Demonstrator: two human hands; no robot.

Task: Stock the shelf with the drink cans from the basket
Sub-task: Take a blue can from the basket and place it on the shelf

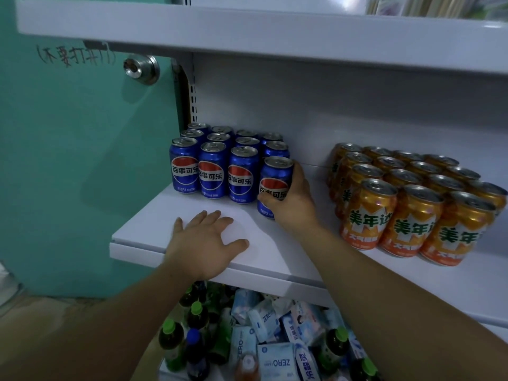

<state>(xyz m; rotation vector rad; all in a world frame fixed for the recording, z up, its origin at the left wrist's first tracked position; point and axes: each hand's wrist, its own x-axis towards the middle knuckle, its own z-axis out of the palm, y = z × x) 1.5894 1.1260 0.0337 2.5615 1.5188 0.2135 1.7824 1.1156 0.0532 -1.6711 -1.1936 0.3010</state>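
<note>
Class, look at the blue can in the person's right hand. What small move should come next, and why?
Probably slide the blue can back level with the three front cans, then release. The right hand grips it at the block's right end, a little forward of that row, where a front place stands open.
</note>
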